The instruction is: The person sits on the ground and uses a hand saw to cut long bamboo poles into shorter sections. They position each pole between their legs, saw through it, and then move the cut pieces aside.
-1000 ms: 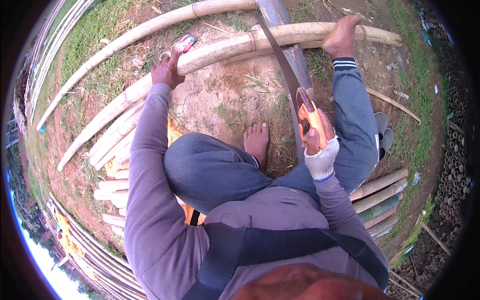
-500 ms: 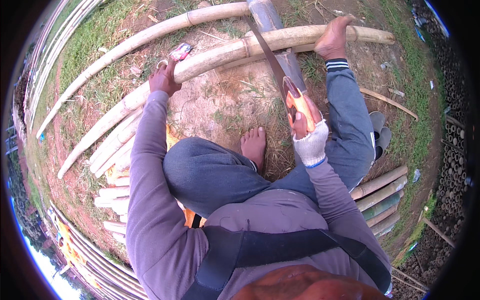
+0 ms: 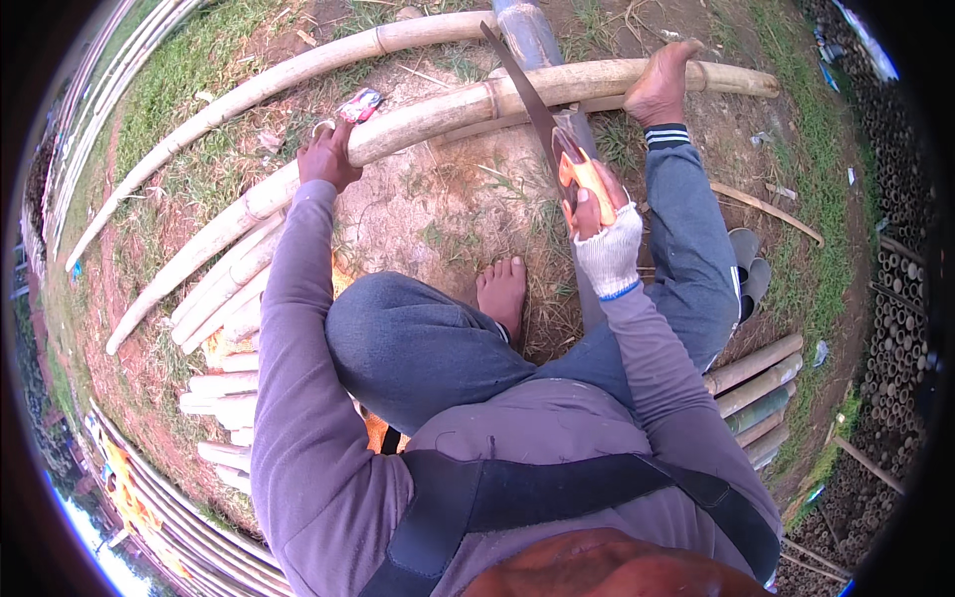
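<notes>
A long pale bamboo pole (image 3: 418, 123) stretches from the lower left to the upper right, resting across a grey support log (image 3: 530, 42). My bare left hand (image 3: 328, 159) grips the pole left of centre, its fingers wrapped over the far side. In a pale fingerless glove, my right hand (image 3: 603, 211) is closed around the orange handle of a handsaw (image 3: 537, 111). The saw blade lies across the pole close to the support log. My bare foot (image 3: 660, 88) presses on the pole right of the blade.
Another bamboo pole (image 3: 259, 88) lies farther off. Cut bamboo lengths (image 3: 761, 383) are stacked at the right, more (image 3: 224, 388) at the left. Grey sandals (image 3: 753, 274) sit beside my leg. A heap of bamboo ends (image 3: 900, 328) lines the far right. A pink wrapper (image 3: 360, 103) lies behind the pole.
My right hand and the saw have moved up and slightly left, the blade pushed farther across the pole. My left hand and foot hold their places on the pole.
</notes>
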A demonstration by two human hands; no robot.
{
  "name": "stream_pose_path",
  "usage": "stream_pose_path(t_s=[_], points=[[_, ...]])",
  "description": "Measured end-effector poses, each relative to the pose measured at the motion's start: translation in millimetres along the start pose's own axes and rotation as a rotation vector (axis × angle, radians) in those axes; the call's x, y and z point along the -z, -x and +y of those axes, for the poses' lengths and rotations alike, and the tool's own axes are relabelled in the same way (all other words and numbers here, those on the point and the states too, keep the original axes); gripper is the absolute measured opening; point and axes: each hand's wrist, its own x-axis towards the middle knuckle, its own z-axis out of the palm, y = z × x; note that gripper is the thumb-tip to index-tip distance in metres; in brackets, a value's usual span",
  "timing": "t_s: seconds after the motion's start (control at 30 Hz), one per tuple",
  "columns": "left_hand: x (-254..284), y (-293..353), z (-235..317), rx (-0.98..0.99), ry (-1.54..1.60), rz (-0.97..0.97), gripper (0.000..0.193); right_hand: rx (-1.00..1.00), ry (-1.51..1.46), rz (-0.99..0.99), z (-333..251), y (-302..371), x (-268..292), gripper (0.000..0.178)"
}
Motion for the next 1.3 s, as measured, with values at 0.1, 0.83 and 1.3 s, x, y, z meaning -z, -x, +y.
stream_pose_path(t_s=[0.1, 0.83, 1.3], points=[[-13, 34, -26, 0.043, -0.019, -0.01, 0.092, -0.201, -0.056, -0.158, -21, 87, 57, 0.051], [-15, 17, -5, -0.018, -0.005, 0.019, 0.088, 0.101, 0.082, -0.034, 14, -6, -10, 0.048], [-13, 40, -24, 0.067, -0.016, 0.005, 0.087, -0.185, 0.014, -0.164, -18, 81, 52, 0.053]])
